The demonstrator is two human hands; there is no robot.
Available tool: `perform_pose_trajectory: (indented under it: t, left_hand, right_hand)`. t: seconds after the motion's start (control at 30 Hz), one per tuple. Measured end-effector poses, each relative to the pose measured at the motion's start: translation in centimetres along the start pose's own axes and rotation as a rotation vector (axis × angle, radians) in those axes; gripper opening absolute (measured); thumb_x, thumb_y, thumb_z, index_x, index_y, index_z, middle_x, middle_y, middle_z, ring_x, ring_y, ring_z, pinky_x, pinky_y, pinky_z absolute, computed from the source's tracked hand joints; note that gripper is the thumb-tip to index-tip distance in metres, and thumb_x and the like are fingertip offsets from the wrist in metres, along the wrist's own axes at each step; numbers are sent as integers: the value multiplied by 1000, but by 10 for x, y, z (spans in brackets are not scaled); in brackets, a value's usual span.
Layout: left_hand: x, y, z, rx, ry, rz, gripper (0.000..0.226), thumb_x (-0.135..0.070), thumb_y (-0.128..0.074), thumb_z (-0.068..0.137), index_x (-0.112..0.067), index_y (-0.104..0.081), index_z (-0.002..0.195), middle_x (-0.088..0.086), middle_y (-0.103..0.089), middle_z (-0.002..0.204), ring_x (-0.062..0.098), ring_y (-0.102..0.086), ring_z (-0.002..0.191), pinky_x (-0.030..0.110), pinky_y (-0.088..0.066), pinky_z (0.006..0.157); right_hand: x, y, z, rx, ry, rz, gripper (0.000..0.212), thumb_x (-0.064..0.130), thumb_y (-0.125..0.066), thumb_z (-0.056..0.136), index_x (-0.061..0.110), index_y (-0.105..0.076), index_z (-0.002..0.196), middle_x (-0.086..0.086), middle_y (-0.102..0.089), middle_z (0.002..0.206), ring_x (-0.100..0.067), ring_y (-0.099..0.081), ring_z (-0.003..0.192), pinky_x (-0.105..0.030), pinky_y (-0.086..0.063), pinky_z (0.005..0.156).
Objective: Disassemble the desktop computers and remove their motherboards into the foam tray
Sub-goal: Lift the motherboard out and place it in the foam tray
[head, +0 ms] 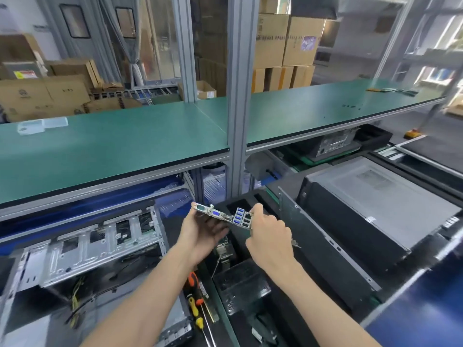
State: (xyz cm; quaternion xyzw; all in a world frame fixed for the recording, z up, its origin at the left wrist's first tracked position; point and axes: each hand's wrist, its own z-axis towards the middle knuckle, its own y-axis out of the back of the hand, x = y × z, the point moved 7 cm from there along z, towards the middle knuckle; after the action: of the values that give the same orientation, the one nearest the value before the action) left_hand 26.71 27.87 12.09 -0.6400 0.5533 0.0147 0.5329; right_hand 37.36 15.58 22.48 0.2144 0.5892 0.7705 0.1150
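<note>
I hold a motherboard (225,216) edge-on between both hands, its row of silver and blue rear ports facing me. My left hand (200,231) grips its left end from below. My right hand (269,236) pinches its right end by the blue ports. The board hangs above the black foam tray (313,249), over the tray's left part. To the left lies the opened desktop case (95,241), its bare metal frame and loose cables showing. Most of the board's face is hidden behind my hands.
Orange and yellow screwdrivers (195,291) lie between the case and the tray. A closed desktop computer (375,201) lies on its side at the right. A green shelf (112,146) runs overhead, split by a grey post (236,96). Cardboard boxes stand behind.
</note>
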Motion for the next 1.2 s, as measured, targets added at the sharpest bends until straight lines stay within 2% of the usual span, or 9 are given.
perform_pose_trajectory:
  t: [0.07, 0.23, 0.3, 0.47, 0.6, 0.8, 0.93, 1.07, 1.2]
  left_hand:
    - [17, -13, 9, 19, 49, 35, 59, -62, -39, 100, -7, -61, 107, 15, -63, 112, 30, -60, 97, 45, -48, 92]
    - [47, -35, 25, 99, 139, 78, 76, -69, -49, 91, -10, -49, 139, 21, -52, 140, 41, -58, 120, 52, -49, 101]
    - [57, -41, 31, 96, 166, 122, 73, -65, -58, 88, -13, -50, 138, 18, -53, 138, 39, -61, 119, 50, -52, 99]
    - [74, -44, 53, -32, 167, 209, 50, -43, -74, 84, -11, -62, 121, 15, -64, 121, 35, -72, 98, 40, -59, 74]
    - [86, -40, 75, -93, 164, 272, 38, -31, -68, 94, -6, -62, 122, 13, -69, 117, 36, -69, 103, 40, -58, 73]
    - [100, -40, 101, -143, 159, 320, 24, -22, -57, 102, -5, -60, 119, 12, -68, 110, 34, -67, 102, 37, -57, 71]
    - [107, -43, 114, -131, 156, 368, 17, -24, -54, 103, -11, -62, 112, 2, -70, 100, 28, -69, 96, 34, -56, 69]
    - [110, -43, 130, -134, 149, 407, 21, -27, -54, 103, -13, -59, 118, 3, -65, 115, 30, -67, 104, 36, -57, 79]
    - [113, -38, 141, -144, 159, 423, 14, -33, -56, 102, -21, -59, 110, -4, -60, 111, 29, -66, 104, 30, -56, 72]
  right_hand:
    - [-20, -10, 4, 23, -72, -23, 44, 16, -62, 86, 14, -37, 122, -6, -63, 98, -27, -52, 75, -35, -35, 61]
    - [-61, -40, 12, 89, -200, -12, 43, 21, -65, 88, 13, -36, 120, -9, -63, 108, -31, -63, 93, -35, -40, 66]
    - [-73, -51, 15, 119, -230, -6, 41, 21, -65, 90, 13, -36, 117, -9, -63, 110, -31, -63, 96, -34, -43, 68]
    - [-90, -79, 20, 170, -243, 10, 39, 18, -63, 90, 12, -37, 119, -9, -63, 112, -30, -64, 100, -32, -42, 68]
    - [-94, -105, 20, 212, -225, 14, 49, 18, -59, 91, 9, -33, 132, -9, -62, 116, -30, -64, 104, -33, -44, 71]
    - [-106, -136, 24, 261, -249, 45, 42, 19, -56, 94, 11, -33, 129, -8, -64, 113, -29, -64, 103, -33, -39, 69]
    - [-116, -150, 29, 281, -255, 93, 38, 20, -55, 96, 13, -33, 126, -8, -65, 113, -29, -64, 103, -34, -41, 69]
    - [-127, -155, 38, 298, -257, 188, 32, 26, -57, 97, 16, -37, 119, -8, -65, 111, -29, -64, 101, -34, -45, 70]
    - [-135, -158, 48, 319, -267, 287, 29, 28, -62, 95, 19, -40, 111, -6, -65, 108, -27, -64, 97, -33, -47, 69]
